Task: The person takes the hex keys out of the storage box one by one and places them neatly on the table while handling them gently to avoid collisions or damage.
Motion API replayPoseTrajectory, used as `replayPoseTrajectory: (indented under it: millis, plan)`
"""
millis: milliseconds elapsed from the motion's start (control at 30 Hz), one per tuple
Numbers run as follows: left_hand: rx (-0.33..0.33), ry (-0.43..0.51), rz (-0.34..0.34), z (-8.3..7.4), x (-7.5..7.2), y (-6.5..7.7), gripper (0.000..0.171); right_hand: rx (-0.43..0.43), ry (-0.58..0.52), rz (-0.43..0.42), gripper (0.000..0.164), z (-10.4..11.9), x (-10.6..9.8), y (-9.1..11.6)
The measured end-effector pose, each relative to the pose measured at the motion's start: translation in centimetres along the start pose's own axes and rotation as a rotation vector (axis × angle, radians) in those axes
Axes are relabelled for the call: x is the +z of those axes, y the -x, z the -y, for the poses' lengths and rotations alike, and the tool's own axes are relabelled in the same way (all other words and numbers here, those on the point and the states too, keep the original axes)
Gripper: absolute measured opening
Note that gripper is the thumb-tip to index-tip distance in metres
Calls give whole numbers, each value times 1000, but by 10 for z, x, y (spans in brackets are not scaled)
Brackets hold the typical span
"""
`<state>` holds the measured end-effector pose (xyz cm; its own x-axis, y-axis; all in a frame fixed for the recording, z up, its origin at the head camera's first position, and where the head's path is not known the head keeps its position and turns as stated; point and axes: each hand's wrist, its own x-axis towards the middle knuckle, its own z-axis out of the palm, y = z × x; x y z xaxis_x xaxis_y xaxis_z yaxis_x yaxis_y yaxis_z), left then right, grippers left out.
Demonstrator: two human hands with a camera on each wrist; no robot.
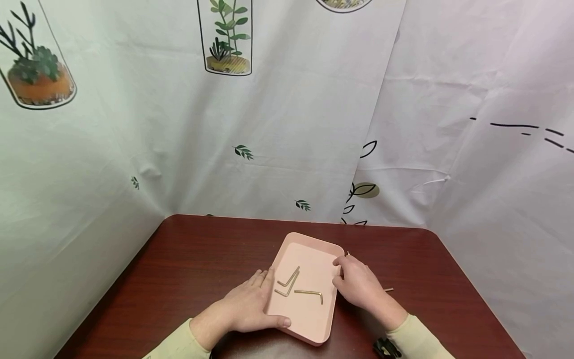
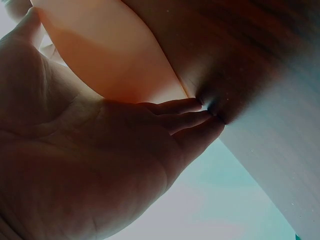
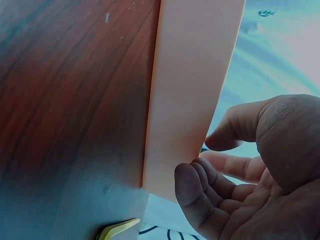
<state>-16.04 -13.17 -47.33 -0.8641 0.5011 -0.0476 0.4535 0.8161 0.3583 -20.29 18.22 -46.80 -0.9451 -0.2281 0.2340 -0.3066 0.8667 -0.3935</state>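
well, the tray (image 1: 309, 321) sits on the tabletop (image 1: 215, 244), between the two hands, with three rods (image 1: 307, 292) lying on its floor. two of these are at the tray's left side, their long ends close together, though whether they touch is hard to tell; the third lies nearer the tray's right wall. another rod (image 1: 389, 289) shows to the right of the tray, partly behind the right wrist.

the left hand (image 1: 253, 304) grasps nothing: its fingers lie straight along the tray's left wall, with the thumb over the rim near the near-left corner. the right hand (image 1: 356, 281) has its fingers bent about the tray's right rim; how firmly it pinches is unclear.

the step in hand seems to be steadying or shifting the tray. to do it well, i'd let the left hand brace the wall with light, even pressure, and have the right hand guide the rim without lifting it. tip the tray and the loose rods would likely slide; keep it flat, and keep it clear of the rod to its right.
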Motion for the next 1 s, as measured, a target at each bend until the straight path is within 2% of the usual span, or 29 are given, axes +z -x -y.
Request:
replayPoseTrajectory:
  millis: [467,1000]
  plan:
    - [3,-6,-13,1,1,0,138,0,22,1,30,6,0,-2]
    - [-4,-5,-6,3,2,-2,139,-39,15,-9,29,19,5,-7]
